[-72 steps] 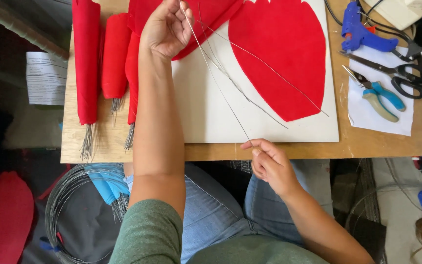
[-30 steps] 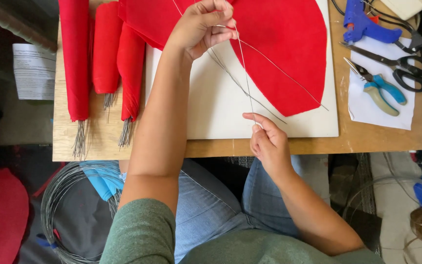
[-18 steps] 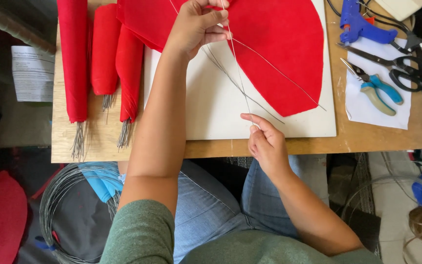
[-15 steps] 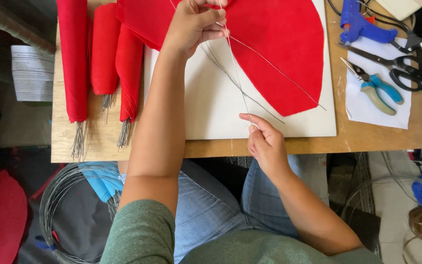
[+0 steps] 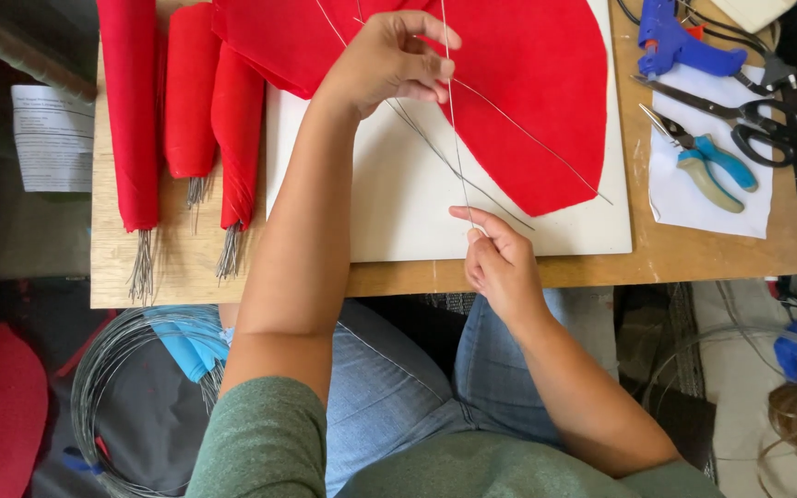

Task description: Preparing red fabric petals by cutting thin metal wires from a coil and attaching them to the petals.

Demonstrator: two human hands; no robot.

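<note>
head view, looking down on a wooden work table [image 5: 398,277]. the left hand [image 5: 389,60] is reached out over the red fabric [image 5: 528,101], its fingers pinched together on the upper part of a thin straight wire [image 5: 455,138]. the right hand [image 5: 500,263] sits at the near edge of the white board [image 5: 398,198], thumb and forefinger closed on the lower end of that same wire, so the wire spans between the two hands, roughly upright in the frame. two or three more loose wires [image 5: 509,129] lie fanned across the board and the fabric; whether they touch the held one cannot be told.

completed, by the look of it: three rolled red fabric pieces [image 5: 177,111] lie side by side at the left of the table, each with a bundle of wire ends showing at its lower end.

outstanding, as a judgement: the large flat fabric is not rolled, and the wires on it are not yet gathered or fixed.

tools untouched at the right: blue glue gun [image 5: 680,46], scissors [image 5: 740,111], pliers [image 5: 707,166]. a wire coil [image 5: 122,369] rests below the table.
</note>
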